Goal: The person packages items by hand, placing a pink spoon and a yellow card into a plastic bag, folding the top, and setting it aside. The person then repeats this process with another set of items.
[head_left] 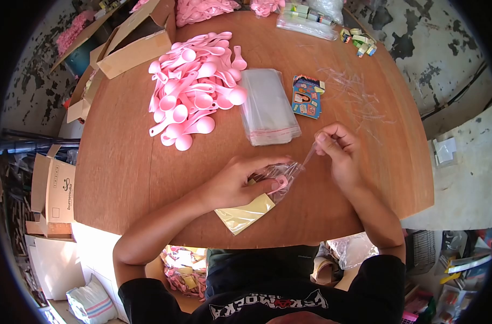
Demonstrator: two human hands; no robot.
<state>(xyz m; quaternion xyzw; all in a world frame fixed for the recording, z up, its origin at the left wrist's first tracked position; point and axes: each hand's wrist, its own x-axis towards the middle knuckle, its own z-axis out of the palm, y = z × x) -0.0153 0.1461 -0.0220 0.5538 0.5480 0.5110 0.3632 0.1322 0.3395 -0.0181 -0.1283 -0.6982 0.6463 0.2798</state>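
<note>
My left hand (246,182) is closed round a clear plastic bag (297,171) near the table's front edge. Inside the bag are a pink spoon (280,184), mostly hidden by my fingers, and a pale yellow card (245,215). To the right, my right hand (336,148) pinches a thin clear strip (310,155) by the bag's open end. Beyond my hands lies a stack of clear bags (268,108), with a pile of pink spoons (194,89) to its left and a small stack of blue printed cards (307,100) to its right.
Thin clear strips (359,97) are scattered at the table's right. Small boxes (360,42) and packs (305,24) stand at the back right. An open carton (135,51) is at the back left. Below the table's front edge is a box of filled packets (185,270).
</note>
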